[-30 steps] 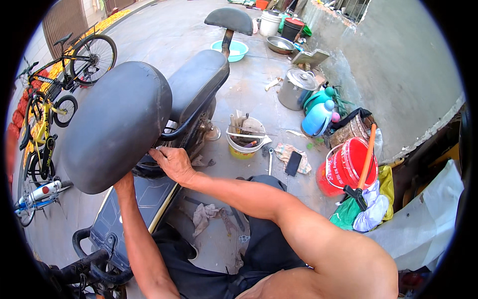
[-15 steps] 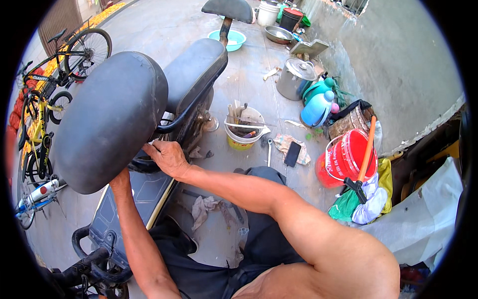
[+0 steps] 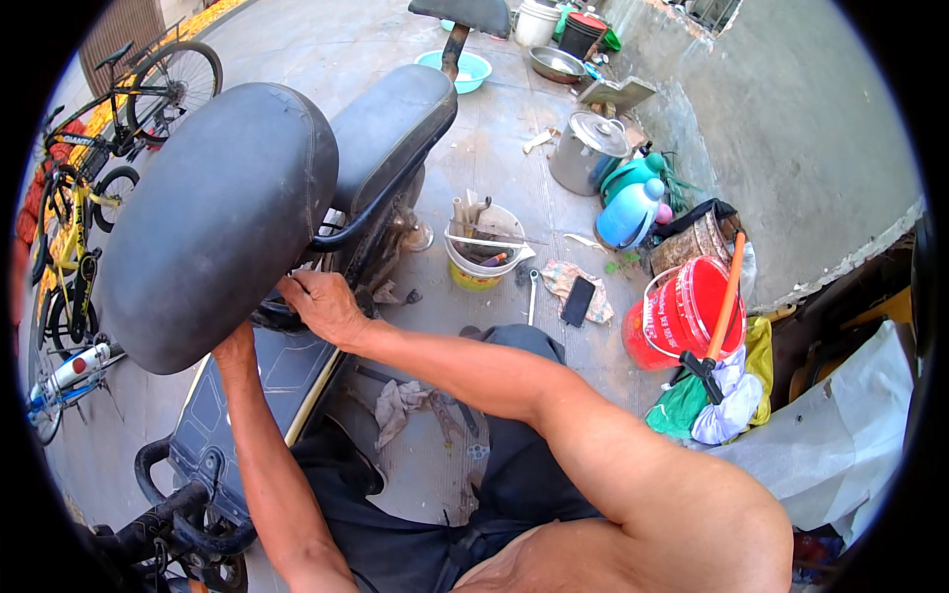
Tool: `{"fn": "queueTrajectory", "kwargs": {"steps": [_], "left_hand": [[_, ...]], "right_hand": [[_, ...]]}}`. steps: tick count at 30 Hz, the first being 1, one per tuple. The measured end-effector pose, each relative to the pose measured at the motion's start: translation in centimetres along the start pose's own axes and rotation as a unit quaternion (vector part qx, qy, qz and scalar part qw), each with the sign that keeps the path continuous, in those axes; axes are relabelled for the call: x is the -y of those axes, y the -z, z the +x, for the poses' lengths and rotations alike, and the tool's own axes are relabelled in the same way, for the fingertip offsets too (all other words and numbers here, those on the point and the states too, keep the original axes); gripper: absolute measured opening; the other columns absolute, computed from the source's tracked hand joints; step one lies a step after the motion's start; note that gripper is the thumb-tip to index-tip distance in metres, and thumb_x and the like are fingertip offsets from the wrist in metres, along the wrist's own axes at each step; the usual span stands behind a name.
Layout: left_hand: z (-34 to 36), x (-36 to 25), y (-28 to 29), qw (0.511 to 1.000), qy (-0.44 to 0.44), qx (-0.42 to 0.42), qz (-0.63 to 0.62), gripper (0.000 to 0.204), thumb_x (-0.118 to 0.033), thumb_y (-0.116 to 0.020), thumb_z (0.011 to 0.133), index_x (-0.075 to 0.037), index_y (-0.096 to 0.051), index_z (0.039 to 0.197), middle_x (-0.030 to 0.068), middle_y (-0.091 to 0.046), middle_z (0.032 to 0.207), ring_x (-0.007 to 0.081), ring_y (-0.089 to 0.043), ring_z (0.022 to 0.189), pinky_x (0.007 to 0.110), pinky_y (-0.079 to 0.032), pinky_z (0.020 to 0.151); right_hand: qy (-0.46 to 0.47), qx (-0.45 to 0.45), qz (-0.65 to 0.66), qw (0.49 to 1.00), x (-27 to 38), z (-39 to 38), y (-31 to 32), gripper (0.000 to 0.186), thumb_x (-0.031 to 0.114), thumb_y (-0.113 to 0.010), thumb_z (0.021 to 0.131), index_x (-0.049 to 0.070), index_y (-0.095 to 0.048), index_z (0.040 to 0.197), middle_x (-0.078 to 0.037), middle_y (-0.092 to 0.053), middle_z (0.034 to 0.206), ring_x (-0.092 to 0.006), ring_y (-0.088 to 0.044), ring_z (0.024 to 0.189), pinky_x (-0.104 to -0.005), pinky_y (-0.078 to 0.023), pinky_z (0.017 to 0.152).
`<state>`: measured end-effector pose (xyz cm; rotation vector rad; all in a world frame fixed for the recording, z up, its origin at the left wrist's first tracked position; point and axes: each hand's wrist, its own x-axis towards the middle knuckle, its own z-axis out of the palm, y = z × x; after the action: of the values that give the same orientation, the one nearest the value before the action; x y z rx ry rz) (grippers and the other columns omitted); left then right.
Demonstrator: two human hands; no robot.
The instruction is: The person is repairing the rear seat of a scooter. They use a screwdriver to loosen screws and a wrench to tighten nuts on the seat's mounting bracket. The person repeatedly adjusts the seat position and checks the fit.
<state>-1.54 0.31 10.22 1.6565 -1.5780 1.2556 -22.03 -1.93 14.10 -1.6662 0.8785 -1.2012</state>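
Observation:
A black padded front seat (image 3: 217,222) stands tilted up on an electric scooter, ahead of a longer rear seat (image 3: 393,128). My left hand (image 3: 235,348) reaches under the lower edge of the front seat, which hides its fingers. Beside that edge, my right hand (image 3: 321,304) is closed, thumb and fingers drawn together over the opening beneath the seat. Whatever its fingertips grip there is too small or hidden to make out. Below both hands lies the scooter's dark footboard (image 3: 259,395) with a pale yellow edge strip.
Right of the scooter stand a tool bucket (image 3: 474,282), a wrench (image 3: 534,296), a phone (image 3: 579,301) on a cloth and a red bucket (image 3: 662,326) with an orange-handled tool. A grey rag (image 3: 397,410) lies by my legs. Bicycles (image 3: 74,247) are at the left.
The view has shifted slightly. Both hands stay at the underside of the front seat; the right hand's fingers have moved a little lower and further from the seat's frame bar.

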Motion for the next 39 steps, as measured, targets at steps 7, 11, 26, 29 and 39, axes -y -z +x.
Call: {"fn": "queueTrajectory", "kwargs": {"steps": [7,11,26,29,39], "left_hand": [[0.8,-0.7,1.0,0.97,0.119,0.052,-0.203,0.034,-0.018,-0.068,0.087,-0.004,-0.062,0.117,0.0119,-0.065,0.111,0.0295,-0.06,0.105,0.043,-0.044,0.092],[1.3,-0.8,1.9,0.97,0.129,0.063,-0.197,0.031,-0.019,-0.068,0.087,-0.005,-0.064,0.114,0.0112,-0.067,0.106,0.0297,-0.061,0.1,0.043,-0.045,0.09],[0.8,-0.4,0.8,0.98,0.095,0.013,-0.173,0.036,-0.023,-0.07,0.086,-0.006,-0.063,0.118,0.0089,-0.066,0.11,0.0272,-0.06,0.106,0.041,-0.044,0.093],[2.6,-1.6,2.6,0.958,0.139,0.022,-0.249,0.035,-0.021,-0.07,0.086,-0.005,-0.063,0.118,0.0102,-0.066,0.11,0.0278,-0.06,0.104,0.042,-0.044,0.092],[1.0,-0.5,1.1,0.983,0.097,0.038,-0.152,0.033,-0.016,-0.069,0.087,-0.004,-0.063,0.117,0.0118,-0.066,0.111,0.0285,-0.06,0.104,0.042,-0.045,0.091]], "right_hand": [[-0.027,0.055,0.088,0.994,-0.9,0.2,-2.3,0.042,0.033,-0.049,0.098,0.0,-0.06,0.074,-0.013,-0.058,0.059,-0.0272,-0.061,0.056,-0.039,-0.047,0.057],[-0.047,0.1,0.155,0.982,-0.2,-0.1,-2.9,0.048,0.036,-0.044,0.1,-0.001,-0.057,0.074,-0.011,-0.056,0.057,-0.0217,-0.059,0.053,-0.0367,-0.046,0.055],[-0.026,0.03,0.014,0.999,-0.5,0.4,-2.5,0.047,0.042,-0.046,0.097,0.0,-0.064,0.083,-0.02,-0.058,0.064,-0.0391,-0.06,0.066,-0.0438,-0.046,0.063],[0.014,0.014,-0.03,0.999,-0.5,0.8,-1.3,0.049,0.044,-0.046,0.097,0.001,-0.064,0.083,-0.018,-0.058,0.063,-0.0389,-0.061,0.067,-0.0441,-0.046,0.063],[-0.026,0.057,0.02,0.998,-0.3,0.7,-0.6,0.053,0.045,-0.045,0.098,0.0,-0.062,0.077,-0.019,-0.057,0.062,-0.0405,-0.06,0.066,-0.0443,-0.045,0.061]]}}
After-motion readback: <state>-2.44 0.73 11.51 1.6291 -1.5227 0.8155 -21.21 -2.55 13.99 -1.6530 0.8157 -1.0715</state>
